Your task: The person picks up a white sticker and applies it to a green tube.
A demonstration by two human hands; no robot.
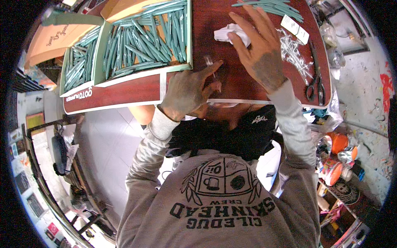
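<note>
My left hand [186, 91] is over the front edge of the dark red table, its index finger stretched and its thumb below. Between them it holds a slim, clear plastic piece [208, 60], partly hidden by the fingers. My right hand [260, 56] is spread over the table farther right, palm down. By its thumb lies a crumpled white cloth or tissue [223, 34]; whether the thumb touches it I cannot tell. The fingertips point toward a loose pile of teal pens [285, 10] at the far edge.
An open box [190, 37] packed with teal pens stands on the left of the table. On the right lie a heap of thin white and clear sticks [294, 53], a white card [295, 29] and black scissors [316, 89]. Orange-lidded jars [331, 171] stand at lower right.
</note>
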